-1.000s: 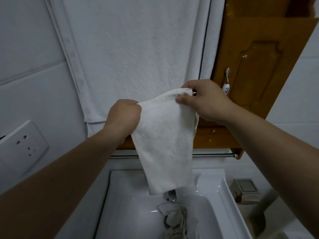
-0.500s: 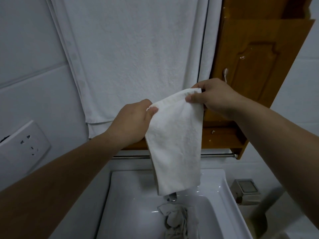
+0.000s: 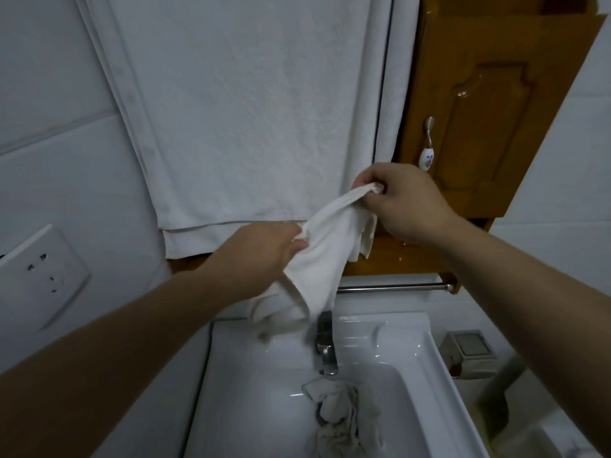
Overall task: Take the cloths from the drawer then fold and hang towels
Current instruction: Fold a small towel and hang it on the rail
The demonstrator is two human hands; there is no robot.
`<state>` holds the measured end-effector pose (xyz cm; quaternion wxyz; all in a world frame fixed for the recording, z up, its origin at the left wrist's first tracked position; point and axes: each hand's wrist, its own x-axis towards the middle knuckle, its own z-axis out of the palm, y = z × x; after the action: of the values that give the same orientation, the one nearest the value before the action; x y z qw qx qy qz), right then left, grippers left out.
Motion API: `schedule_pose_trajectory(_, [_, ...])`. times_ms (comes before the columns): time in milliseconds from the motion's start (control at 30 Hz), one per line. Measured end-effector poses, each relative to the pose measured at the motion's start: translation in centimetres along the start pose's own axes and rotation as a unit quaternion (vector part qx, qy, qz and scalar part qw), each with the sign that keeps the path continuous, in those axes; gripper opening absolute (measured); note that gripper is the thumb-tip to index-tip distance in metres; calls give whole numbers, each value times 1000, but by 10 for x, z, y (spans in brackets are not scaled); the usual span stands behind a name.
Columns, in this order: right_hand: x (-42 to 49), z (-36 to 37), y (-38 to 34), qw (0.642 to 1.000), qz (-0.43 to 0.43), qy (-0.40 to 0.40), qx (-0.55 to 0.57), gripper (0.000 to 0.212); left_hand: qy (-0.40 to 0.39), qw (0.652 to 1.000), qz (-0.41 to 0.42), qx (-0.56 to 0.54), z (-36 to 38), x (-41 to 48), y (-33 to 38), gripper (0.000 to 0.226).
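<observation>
A small white cloth (image 3: 325, 256) was held above the sink (image 3: 420, 338), its top corner pinched in the curled right hand (image 3: 403, 200) and its middle gripped by the left hand (image 3: 264, 252), apparently so a fold could be made. A large towel (image 3: 251, 110) was hung on the wall behind; a crumpled cloth (image 3: 340, 414) was left in the sink.

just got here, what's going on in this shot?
A person at a bathroom sink holds a small white cloth in both hands: the right hand pinches its bunched top, the left hand grips its side. It hangs above the faucet, not yet on the rail. A crumpled cloth lies in the sink.
</observation>
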<state>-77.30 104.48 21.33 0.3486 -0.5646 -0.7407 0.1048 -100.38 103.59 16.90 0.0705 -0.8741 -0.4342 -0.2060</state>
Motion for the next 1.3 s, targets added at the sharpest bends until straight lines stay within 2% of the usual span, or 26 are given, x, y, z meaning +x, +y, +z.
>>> schedule_pose_trajectory(100, [4, -3, 3, 999, 2, -54, -3, 8, 84, 995, -41, -36, 6, -2, -7, 45])
schedule_pose_trajectory(167, [3, 1, 5, 997, 14, -78, -2, 8, 143, 986, -72, -47, -8, 6, -10, 41])
schedule_pose_trajectory(233, [5, 1, 8, 997, 37, -63, 32, 11, 149, 985, -84, -28, -13, 15, -14, 36])
schedule_pose_trajectory(400, [4, 10, 19, 997, 51, -44, 46, 12, 65, 997, -42, -5, 15, 6, -16, 50])
schedule_pose_trajectory(533, [-5, 20, 38, 992, 96, -61, 51, 12, 58, 998, -19, 5, 46, -2, -6, 37])
schedule_pose_trajectory(667, [-24, 36, 62, 984, 143, -64, 81, 12, 14, 999, -46, -16, 66, -2, -7, 32])
schedule_pose_trajectory(767, [-38, 55, 80, 986, 157, -57, 28, 14, 1, 997, -68, -22, 86, -3, -3, 35])
schedule_pose_trajectory(900, [-53, 72, 110, 979, 199, -47, -24, 14, -56, 987, -111, -100, 123, -1, 16, 37])
schedule_pose_trajectory(1033, [-79, 77, 139, 969, 242, -52, -7, 12, -92, 992, -56, -72, 155, -11, 34, 35])
schedule_pose_trajectory(1200, [-101, 78, 172, 958, 284, 3, -43, 18, -114, 986, -55, -105, 192, 1, 59, 36])
schedule_pose_trajectory(1300, [-106, 74, 187, 942, 328, 33, -60, 24, -111, 989, -39, -89, 208, 18, 74, 35])
